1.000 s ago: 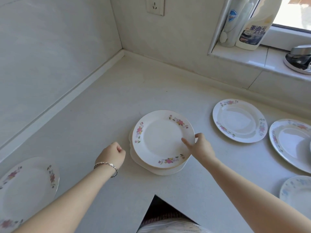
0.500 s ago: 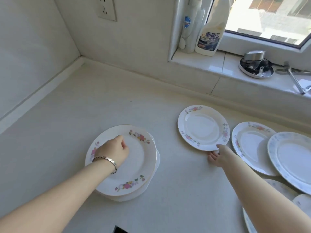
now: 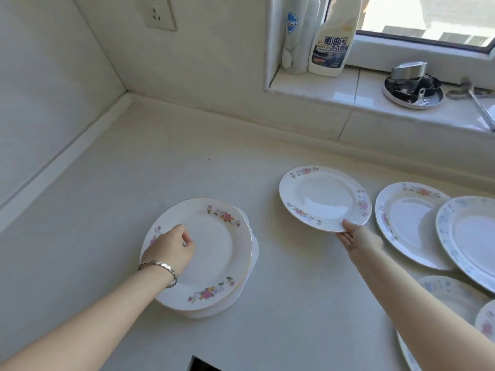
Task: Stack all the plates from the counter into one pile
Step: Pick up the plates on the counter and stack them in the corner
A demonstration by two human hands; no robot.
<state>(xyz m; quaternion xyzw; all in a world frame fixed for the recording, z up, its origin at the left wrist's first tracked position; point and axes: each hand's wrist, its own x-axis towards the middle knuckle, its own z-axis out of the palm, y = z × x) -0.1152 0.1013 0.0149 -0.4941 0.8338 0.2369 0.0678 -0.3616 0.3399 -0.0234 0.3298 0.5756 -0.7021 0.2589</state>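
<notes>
A pile of white floral plates (image 3: 214,253) sits on the counter, left of centre. My left hand (image 3: 171,247) hovers or rests over the pile's left side, fingers curled, holding nothing. My right hand (image 3: 356,239) pinches the near rim of a single floral plate (image 3: 324,198), thumb on top and fingers under; its near edge looks lifted off the counter. To the right lie a pink-flowered plate (image 3: 409,223) and, overlapping it, a blue-flowered plate (image 3: 474,236). Further plates (image 3: 450,295) lie at the lower right, partly hidden by my right arm.
A pale counter (image 3: 134,167) meets tiled walls at a corner on the left. On the window sill stand a cleaner bottle (image 3: 332,41), a taller bottle (image 3: 297,36), a metal dish (image 3: 412,89) and tongs (image 3: 479,103). A dark cutout (image 3: 201,365) is at the near edge.
My right hand left the pile, reached right and took hold of the single plate's near rim. My left hand moved over the pile. The view swung to the right.
</notes>
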